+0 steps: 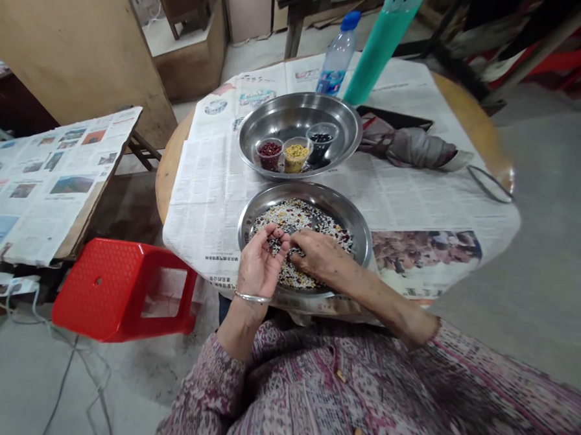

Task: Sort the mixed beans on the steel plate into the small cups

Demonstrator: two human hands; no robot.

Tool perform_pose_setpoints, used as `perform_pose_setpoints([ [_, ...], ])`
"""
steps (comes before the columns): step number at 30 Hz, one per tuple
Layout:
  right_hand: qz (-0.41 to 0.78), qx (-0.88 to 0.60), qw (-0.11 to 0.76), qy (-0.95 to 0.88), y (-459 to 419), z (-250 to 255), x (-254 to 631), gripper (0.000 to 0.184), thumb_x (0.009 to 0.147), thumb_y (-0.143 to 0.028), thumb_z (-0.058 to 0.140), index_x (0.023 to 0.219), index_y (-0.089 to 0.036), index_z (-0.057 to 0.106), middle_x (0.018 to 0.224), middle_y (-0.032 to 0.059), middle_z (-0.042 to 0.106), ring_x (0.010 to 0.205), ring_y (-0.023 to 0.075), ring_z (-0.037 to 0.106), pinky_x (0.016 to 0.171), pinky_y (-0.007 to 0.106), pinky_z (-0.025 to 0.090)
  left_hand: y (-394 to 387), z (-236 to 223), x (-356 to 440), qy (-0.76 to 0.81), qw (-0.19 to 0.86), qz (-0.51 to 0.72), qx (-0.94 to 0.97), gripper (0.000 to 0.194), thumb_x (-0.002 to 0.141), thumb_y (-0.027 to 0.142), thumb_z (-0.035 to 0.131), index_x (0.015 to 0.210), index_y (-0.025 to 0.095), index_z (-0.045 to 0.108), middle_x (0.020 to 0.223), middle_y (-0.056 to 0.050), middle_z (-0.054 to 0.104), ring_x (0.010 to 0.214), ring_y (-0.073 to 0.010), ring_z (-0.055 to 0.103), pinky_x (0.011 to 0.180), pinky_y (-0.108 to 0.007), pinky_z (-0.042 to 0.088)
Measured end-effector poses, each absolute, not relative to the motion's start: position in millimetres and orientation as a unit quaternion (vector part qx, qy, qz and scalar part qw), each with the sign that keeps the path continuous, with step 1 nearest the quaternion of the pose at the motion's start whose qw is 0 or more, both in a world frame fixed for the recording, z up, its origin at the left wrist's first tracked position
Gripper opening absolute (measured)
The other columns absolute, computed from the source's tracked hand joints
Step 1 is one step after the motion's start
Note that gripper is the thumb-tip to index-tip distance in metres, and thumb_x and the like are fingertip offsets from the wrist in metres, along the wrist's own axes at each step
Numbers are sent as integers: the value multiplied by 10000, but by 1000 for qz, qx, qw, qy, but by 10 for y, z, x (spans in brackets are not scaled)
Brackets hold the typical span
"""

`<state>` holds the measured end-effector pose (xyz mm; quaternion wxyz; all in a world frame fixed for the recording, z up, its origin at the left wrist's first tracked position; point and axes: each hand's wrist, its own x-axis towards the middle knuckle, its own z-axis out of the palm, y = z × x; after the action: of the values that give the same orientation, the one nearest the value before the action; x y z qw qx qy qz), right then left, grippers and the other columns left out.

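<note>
A steel basin (pixel 367 244) at the near edge of the table holds a spread of mixed grains (pixel 295 211), white with yellow, dark red and black among them. My left hand (pixel 263 258), a silver bangle at its wrist, is cupped palm up over the basin's near left part. Its fingers curl in, with small dark beans showing near the fingertips. Palm down, my right hand (pixel 318 251) reaches into the grains beside it. Those fingers are bent together, and what they pinch is hidden.
Behind stands a larger steel basin (pixel 249 134) with cups of red beans (pixel 269 155), yellow beans (pixel 296 156) and black beans (pixel 322 140). Beyond are a water bottle (pixel 335 57), a green bottle (pixel 384 50) and a folded umbrella (pixel 411 146). A red stool (pixel 102 285) is at left.
</note>
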<state>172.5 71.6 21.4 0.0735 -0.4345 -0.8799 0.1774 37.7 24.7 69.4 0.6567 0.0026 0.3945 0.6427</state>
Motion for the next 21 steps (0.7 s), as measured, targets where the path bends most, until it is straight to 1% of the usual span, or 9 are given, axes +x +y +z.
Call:
perform_pose_setpoints([
  [3,150,-431,42,-889,731,195,1679,256,803,-134,504,1023,-142,635,919,109,668,796,204,603,702,288,413,292,730,389,408,648,644,-12,170,926,132,514,863,105,670,801,-31,636,788,-99,644,807,-232,518],
  [5,131,-426,40,-894,779,194,1652,275,792,-117,494,1022,-138,643,916,109,681,794,200,603,691,282,404,325,749,405,418,640,645,-20,169,925,133,517,854,106,668,809,-32,631,827,-104,647,845,-237,512],
  [7,111,-435,49,-892,868,213,1642,249,791,-104,481,963,-132,659,909,119,692,799,200,605,686,282,397,355,758,422,425,633,647,-24,163,917,130,524,836,107,663,811,-31,627,855,-107,650,872,-239,507],
  [9,107,-462,62,-878,992,250,1665,209,779,-101,481,860,-137,671,873,121,698,782,200,605,670,286,390,377,751,437,428,626,651,-23,143,903,129,543,820,109,657,808,-27,624,866,-107,650,888,-242,501],
  [12,173,-491,101,-848,1179,321,1764,145,734,-144,528,745,-161,672,757,68,691,708,177,594,646,280,389,398,713,456,431,619,657,-16,98,880,138,577,825,113,654,807,-21,624,875,-107,653,899,-243,494],
  [14,235,-499,137,-823,1255,387,1839,123,703,-186,560,727,-169,679,670,24,665,635,152,569,621,270,393,408,682,474,433,617,657,-14,91,877,140,579,828,116,651,806,-22,629,878,-111,658,895,-243,497],
  [17,292,-497,190,-795,1248,543,1880,135,681,-211,567,728,-171,686,592,-5,629,566,131,533,567,260,388,433,648,520,433,624,650,-22,123,886,132,547,818,117,649,793,-34,641,910,-135,667,895,-262,510],
  [19,312,-465,213,-801,1181,679,1844,129,677,-207,563,718,-176,681,598,-6,637,566,128,538,549,254,389,461,638,564,427,632,646,-28,150,887,115,526,810,114,655,811,-49,654,967,-158,663,919,-291,511],
  [21,328,-420,224,-816,1108,807,1792,142,691,-198,557,738,-183,690,666,7,679,608,132,572,578,254,419,491,631,606,426,636,642,-36,175,884,91,511,796,113,661,847,-59,665,1003,-166,652,934,-309,510],
])
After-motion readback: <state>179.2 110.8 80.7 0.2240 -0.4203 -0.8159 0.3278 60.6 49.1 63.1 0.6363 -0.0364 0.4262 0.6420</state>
